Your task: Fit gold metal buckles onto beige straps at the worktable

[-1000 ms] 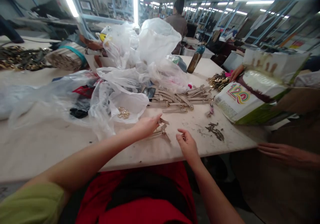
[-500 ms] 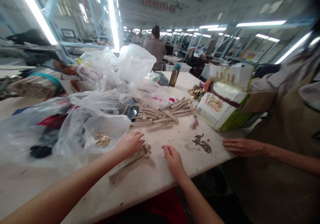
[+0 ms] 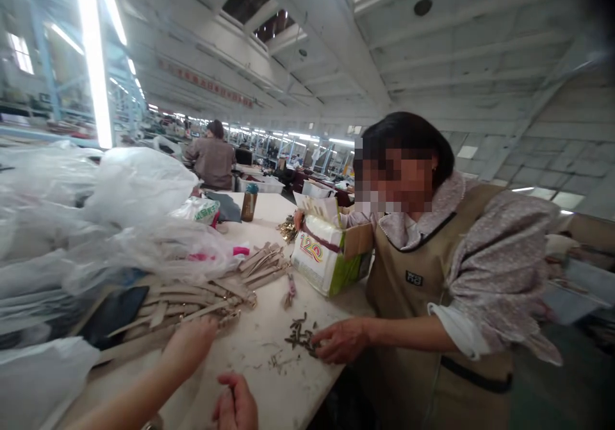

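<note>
My left hand (image 3: 192, 348) is over the near edge of a pile of beige straps (image 3: 177, 298) with small gold-coloured metal fittings. Motion blurs its fingers, so I cannot tell whether they grip a strap. At the bottom edge of the view, my right hand (image 3: 234, 404) is closed above the table (image 3: 273, 391), its fingers curled in; whatever they may hold is hidden. Small dark metal-looking pieces (image 3: 300, 335) lie in a loose heap to the right, where a co-worker's hand (image 3: 343, 340) touches them.
Plastic bags (image 3: 139, 186) heap up on the left beside a dark flat object (image 3: 118, 314). A white-and-green box (image 3: 317, 257), a pink-handled tool (image 3: 290, 289), gold-coloured pieces (image 3: 287, 230) and a brown bottle (image 3: 249, 202) stand or lie farther back. A co-worker (image 3: 432, 257) is at the right.
The view has swung right and up, bringing the co-worker into sight. My left hand has moved from the nearer straps to the larger pile. The co-worker's hand has reached the dark pieces.
</note>
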{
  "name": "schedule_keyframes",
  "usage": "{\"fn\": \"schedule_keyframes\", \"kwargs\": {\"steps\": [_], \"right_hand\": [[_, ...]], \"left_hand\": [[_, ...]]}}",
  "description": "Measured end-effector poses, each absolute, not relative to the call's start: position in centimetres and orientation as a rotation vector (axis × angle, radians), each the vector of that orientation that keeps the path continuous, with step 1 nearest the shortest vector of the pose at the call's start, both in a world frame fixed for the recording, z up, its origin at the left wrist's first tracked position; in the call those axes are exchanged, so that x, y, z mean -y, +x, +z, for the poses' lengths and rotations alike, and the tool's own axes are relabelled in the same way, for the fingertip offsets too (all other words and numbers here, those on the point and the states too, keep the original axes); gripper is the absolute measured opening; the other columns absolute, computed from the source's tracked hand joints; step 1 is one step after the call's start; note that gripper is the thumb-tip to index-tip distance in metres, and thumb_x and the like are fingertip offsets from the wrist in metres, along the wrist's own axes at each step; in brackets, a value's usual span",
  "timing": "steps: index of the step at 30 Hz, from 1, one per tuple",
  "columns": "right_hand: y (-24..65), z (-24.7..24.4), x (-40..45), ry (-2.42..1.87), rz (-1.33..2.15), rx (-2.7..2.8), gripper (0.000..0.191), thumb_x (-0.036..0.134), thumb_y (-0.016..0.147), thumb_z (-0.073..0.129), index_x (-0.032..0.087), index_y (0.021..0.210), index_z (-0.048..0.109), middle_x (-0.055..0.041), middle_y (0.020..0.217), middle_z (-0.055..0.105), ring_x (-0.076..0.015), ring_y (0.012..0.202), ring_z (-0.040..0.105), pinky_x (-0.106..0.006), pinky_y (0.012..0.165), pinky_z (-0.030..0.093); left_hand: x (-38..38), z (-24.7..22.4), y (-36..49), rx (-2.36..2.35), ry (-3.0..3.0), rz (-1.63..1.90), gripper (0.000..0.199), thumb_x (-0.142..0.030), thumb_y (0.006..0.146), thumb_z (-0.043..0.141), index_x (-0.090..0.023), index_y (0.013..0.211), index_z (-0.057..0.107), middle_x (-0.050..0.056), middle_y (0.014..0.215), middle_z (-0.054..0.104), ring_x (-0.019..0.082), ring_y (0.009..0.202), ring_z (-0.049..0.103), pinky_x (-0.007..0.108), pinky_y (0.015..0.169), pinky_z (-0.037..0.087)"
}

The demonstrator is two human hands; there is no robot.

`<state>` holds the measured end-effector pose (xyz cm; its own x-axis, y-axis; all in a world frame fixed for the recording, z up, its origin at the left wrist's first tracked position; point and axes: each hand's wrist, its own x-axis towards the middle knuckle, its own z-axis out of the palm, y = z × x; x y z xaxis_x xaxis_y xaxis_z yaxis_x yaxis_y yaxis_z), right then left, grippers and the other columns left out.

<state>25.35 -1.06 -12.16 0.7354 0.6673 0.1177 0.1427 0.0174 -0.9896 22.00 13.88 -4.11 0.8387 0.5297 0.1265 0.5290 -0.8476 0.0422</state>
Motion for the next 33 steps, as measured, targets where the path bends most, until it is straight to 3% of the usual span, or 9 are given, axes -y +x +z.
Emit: {"fn": "schedule_keyframes", "kwargs": {"steps": [4,6,9,14,19,26,33], "right_hand": [[25.7,-6.9,3.3,-1.359,0.647,0.713,0.048,0.063,0.07,0.051,0.02,0.09,0.058,0.0045,0.054,0.041,-0.0123,0.047,0.039,-0.024,0.043,0.032],[26.0,-5.4,4.2,-1.314,0.792,0.666,0.058,0.065,0.065,0.056,0.019,0.099,0.053,0.0079,0.053,0.036,-0.0092,0.043,0.03,-0.021,0.039,0.024],[25.5,-4.8,5.4,-1.214,0.985,0.625,0.068,0.068,0.063,0.057,0.022,0.111,0.045,0.0096,0.056,0.037,-0.0066,0.041,0.022,-0.02,0.038,0.016],[21.9,-3.8,7.5,-1.11,1.194,0.669,0.032,0.05,0.074,0.061,0.022,0.085,0.05,0.0084,0.052,0.037,-0.0065,0.043,0.025,-0.02,0.04,0.015],[18.8,-3.7,8.7,-1.205,1.306,0.792,0.036,0.053,0.071,0.064,0.021,0.076,0.047,0.0093,0.051,0.034,-0.0063,0.043,0.022,-0.022,0.041,0.015],[18.5,-3.5,9.1,-1.307,1.401,1.122,0.05,0.068,0.069,0.054,0.019,0.061,0.046,0.006,0.052,0.035,-0.0085,0.049,0.027,-0.024,0.047,0.02],[16.9,-3.1,9.5,-1.46,1.316,1.38,0.041,0.05,0.082,0.05,0.018,0.057,0.048,0.0037,0.056,0.039,-0.0109,0.056,0.037,-0.025,0.052,0.027]], "left_hand": [[-11.3,0.6,19.2,-0.86,2.893,0.132,0.035,-0.004,0.076,0.037,-0.016,0.095,0.064,0.011,0.099,0.067,0.022,0.094,0.062,0.033,0.084,0.046],[-9.5,2.8,16.9,-0.841,2.825,0.054,0.031,-0.013,0.081,0.038,-0.018,0.098,0.063,0.008,0.105,0.066,0.02,0.098,0.06,0.03,0.088,0.044],[-6.7,5.1,13.1,-0.774,2.668,-0.071,0.032,-0.014,0.079,0.038,-0.019,0.096,0.065,0.003,0.094,0.067,0.018,0.089,0.061,0.027,0.08,0.046],[-2.6,5.7,7.1,-0.795,2.496,-0.02,0.029,-0.014,0.082,0.038,-0.017,0.1,0.062,0.003,0.099,0.066,0.018,0.093,0.059,0.028,0.084,0.044],[-0.1,3.4,4.1,-0.732,2.564,-0.024,0.031,-0.043,0.088,0.048,-0.018,0.105,0.056,0.004,0.096,0.064,0.02,0.086,0.061,0.027,0.073,0.046],[1.3,2.5,2.8,-0.656,2.683,-0.096,0.024,-0.04,0.088,0.052,-0.018,0.094,0.059,0.005,0.09,0.063,0.022,0.085,0.06,0.03,0.073,0.046],[2.6,1.7,1.9,-0.644,2.82,-0.088,0.027,-0.038,0.088,0.05,-0.015,0.08,0.06,0.005,0.078,0.064,0.022,0.073,0.061,0.032,0.068,0.045]]}}
